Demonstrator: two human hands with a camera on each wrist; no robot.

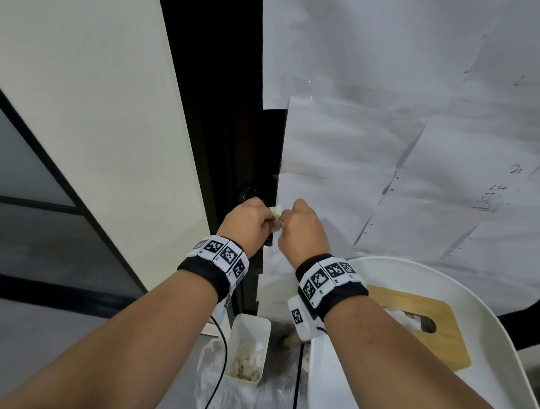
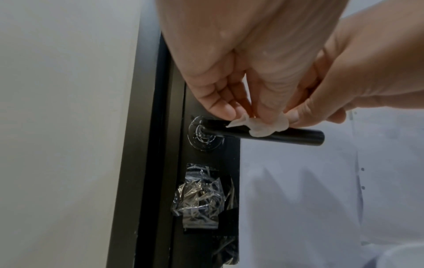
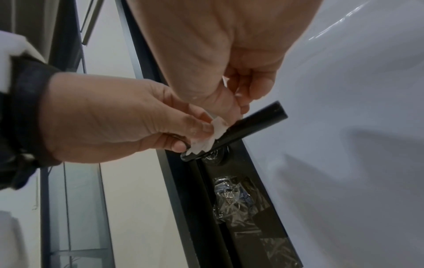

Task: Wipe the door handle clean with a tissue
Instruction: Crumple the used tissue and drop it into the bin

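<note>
- Black metal is what I work on: the round black lever door handle (image 2: 286, 136) stands out level from the dark door edge, and the small crumpled white tissue (image 2: 259, 127) lies on its top, about the middle of the bar
- My left hand (image 2: 220, 87) and my right hand (image 2: 339, 87) both pinch this tissue with curled fingertips, one at each end, so neither hand is free
- I judge the wiping step is in hand; next I must press the tissue down and slide it along the bar toward the free end, without tearing it
- From the head view I see the handle almost not at all, but I see the wooden tissue box (image 1: 423, 326) on the white round tray (image 1: 488, 319)
- Both wrist views show the bar and crinkled clear film (image 3: 231, 204) taped below it
</note>
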